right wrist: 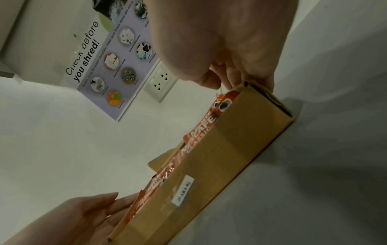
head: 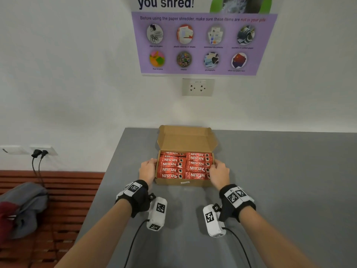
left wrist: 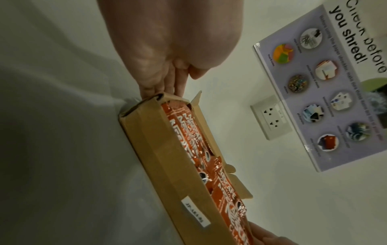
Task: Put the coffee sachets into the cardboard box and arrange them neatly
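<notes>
Gripping cardboard box (head: 195,183) sides — left hand (head: 147,169), right hand (head: 219,173)

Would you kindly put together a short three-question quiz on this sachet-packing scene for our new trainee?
1. True or false: the lid of the cardboard box is closed over the coffee sachets.
2. How do the sachets lie in the box? A) in two side-by-side columns B) in one loose heap C) standing on end
3. Fill in: the left hand and the right hand hold the box by its two ____ walls.

Key: 1 false, the lid stands open towards the wall; 2 A; 3 side.
</notes>
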`<action>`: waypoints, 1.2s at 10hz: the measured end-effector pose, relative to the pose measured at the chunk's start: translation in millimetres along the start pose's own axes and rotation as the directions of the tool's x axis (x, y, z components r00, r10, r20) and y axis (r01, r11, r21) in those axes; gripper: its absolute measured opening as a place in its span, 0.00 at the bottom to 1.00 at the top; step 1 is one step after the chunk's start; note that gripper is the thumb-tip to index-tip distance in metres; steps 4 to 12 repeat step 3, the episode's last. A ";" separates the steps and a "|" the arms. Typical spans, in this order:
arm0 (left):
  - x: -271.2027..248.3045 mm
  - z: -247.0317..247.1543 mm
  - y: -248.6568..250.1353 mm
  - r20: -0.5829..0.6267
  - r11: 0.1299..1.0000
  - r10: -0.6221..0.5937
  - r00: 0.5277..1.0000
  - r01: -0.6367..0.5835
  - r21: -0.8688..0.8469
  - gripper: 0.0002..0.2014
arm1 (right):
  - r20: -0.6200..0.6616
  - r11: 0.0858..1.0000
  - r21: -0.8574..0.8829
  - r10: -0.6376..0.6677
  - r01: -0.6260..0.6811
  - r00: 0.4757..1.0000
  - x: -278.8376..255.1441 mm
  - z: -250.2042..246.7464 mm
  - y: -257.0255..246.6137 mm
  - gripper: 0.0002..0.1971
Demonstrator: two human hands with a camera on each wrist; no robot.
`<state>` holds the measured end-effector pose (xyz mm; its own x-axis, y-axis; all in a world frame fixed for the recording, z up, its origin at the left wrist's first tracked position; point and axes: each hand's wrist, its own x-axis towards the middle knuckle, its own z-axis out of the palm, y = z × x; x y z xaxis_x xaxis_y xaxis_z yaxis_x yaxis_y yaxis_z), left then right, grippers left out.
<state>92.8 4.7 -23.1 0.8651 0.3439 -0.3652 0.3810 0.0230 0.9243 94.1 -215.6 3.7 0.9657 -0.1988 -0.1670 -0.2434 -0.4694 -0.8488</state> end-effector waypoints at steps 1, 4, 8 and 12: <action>3.7 0.7 -3.1 -0.023 1.000 -0.004 1.000 0.004 0.019 0.17 | -0.023 1.000 -0.013 0.001 -0.001 1.000 1.1 2.2 -0.8 0.13; -13.5 6.4 8.6 -0.110 0.975 0.097 0.989 -0.072 0.212 0.19 | -0.030 1.000 -0.001 -0.002 0.002 1.000 -3.4 -2.0 1.7 0.15; -13.5 6.4 8.6 -0.110 0.975 0.097 0.989 -0.072 0.212 0.19 | -0.030 1.000 -0.001 -0.002 0.002 1.000 -3.4 -2.0 1.7 0.15; -13.5 6.4 8.6 -0.110 0.975 0.097 0.989 -0.072 0.212 0.19 | -0.030 1.000 -0.001 -0.002 0.002 1.000 -3.4 -2.0 1.7 0.15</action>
